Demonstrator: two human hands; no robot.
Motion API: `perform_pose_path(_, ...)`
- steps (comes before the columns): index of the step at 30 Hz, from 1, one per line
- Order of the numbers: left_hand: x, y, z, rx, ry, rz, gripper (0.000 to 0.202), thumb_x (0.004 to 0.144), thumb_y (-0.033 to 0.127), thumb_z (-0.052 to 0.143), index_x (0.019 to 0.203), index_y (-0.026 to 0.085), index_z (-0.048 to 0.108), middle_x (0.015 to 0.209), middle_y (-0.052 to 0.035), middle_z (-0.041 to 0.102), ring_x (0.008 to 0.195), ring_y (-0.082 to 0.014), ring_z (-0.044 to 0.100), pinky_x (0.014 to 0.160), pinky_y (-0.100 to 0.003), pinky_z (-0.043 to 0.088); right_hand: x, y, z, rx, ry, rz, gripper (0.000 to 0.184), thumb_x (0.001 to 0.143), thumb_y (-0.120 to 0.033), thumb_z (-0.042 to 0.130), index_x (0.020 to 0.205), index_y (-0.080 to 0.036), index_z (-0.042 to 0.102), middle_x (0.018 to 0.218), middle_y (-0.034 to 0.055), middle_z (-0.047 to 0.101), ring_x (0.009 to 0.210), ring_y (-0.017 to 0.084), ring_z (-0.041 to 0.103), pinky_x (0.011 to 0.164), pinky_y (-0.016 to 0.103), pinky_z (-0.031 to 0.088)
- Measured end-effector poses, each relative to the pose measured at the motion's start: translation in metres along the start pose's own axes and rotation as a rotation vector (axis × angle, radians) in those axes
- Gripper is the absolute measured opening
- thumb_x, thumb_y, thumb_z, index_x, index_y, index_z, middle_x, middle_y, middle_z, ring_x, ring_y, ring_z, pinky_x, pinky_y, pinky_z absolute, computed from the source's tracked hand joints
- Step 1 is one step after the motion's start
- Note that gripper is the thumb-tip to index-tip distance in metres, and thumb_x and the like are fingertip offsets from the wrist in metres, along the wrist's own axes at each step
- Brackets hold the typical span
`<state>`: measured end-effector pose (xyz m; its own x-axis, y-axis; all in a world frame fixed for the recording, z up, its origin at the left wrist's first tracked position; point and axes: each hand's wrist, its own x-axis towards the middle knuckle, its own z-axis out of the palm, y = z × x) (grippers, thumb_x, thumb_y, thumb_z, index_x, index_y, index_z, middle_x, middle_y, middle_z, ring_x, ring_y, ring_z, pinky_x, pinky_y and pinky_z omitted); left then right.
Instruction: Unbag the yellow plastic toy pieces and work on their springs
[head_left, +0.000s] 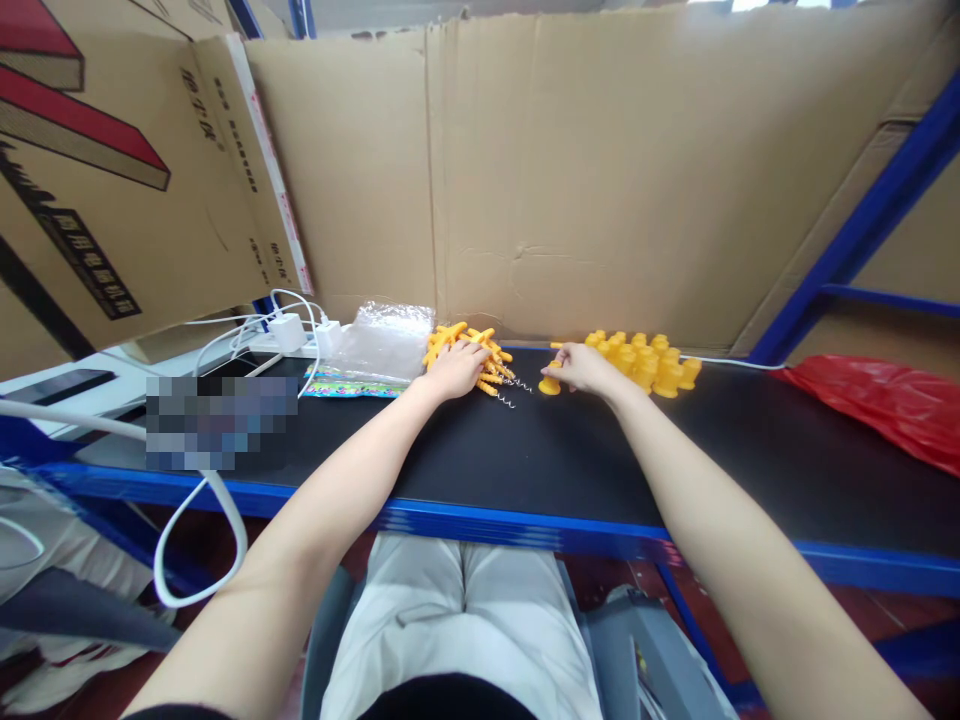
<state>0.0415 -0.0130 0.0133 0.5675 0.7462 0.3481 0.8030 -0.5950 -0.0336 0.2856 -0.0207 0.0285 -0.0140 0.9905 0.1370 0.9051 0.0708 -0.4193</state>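
My left hand [456,368] rests on a heap of yellow plastic sticks [480,358] at the back of the black table [525,450], fingers curled over them. My right hand [579,368] pinches a single yellow cup-shaped part [550,383] that stands on the table. Just right of that hand sits a cluster of several more yellow cup-shaped parts [649,362]. Small metal springs [511,392] lie on the table between the two hands.
A clear plastic bag [382,340] lies left of the sticks, with a white power strip, chargers and cables [289,330] beyond it. A red plastic bag [885,405] sits at the right. Cardboard sheets [585,170] wall the back. The table's blue front edge [487,520] is near my lap.
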Motion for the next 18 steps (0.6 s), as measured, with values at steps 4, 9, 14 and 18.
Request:
perform_pose_path(4,0.001,0.004,-0.003,0.005,0.037,-0.028,0.034,0.091,0.020,0.034,0.117,0.019,0.057,0.126,-0.0097,0.057,0.121,-0.0257,0.045,0.105,-0.046,0.033,-0.002,0.000,0.003,-0.102,-0.050,-0.043,0.024,0.077,-0.037,0.067,0.080,-0.017,0.054,0.053,-0.0021,0.057,0.045,0.012,0.055,0.046,0.022,0.037)
perform_pose_path(9,0.004,0.003,0.003,-0.016,0.065,-0.102,0.031,0.085,0.017,0.041,0.109,0.018,0.060,0.127,-0.0103,0.054,0.122,-0.0265,0.044,0.105,-0.045,0.035,-0.007,-0.006,0.006,-0.075,-0.128,-0.034,0.026,0.075,-0.035,0.068,0.087,-0.016,0.056,0.061,-0.0009,0.061,0.048,0.013,0.058,0.049,0.023,0.041)
perform_pose_path(14,0.006,-0.001,0.014,-0.064,0.112,-0.227,0.029,0.082,0.019,0.047,0.106,0.023,0.062,0.141,-0.0063,0.041,0.135,-0.0277,0.031,0.108,-0.046,0.033,-0.005,-0.006,0.005,-0.215,-0.050,-0.079,0.031,0.075,-0.043,0.067,0.087,-0.015,0.059,0.075,0.0045,0.066,0.070,0.018,0.062,0.060,0.025,0.043)
perform_pose_path(18,0.007,-0.002,0.018,-0.132,0.124,-0.271,0.030,0.085,0.019,0.045,0.111,0.026,0.058,0.142,-0.0063,0.041,0.135,-0.0247,0.034,0.104,-0.049,0.037,-0.004,-0.004,0.003,-0.271,0.035,-0.096,0.034,0.077,-0.045,0.064,0.091,-0.015,0.058,0.091,0.0084,0.066,0.081,0.020,0.061,0.064,0.026,0.041)
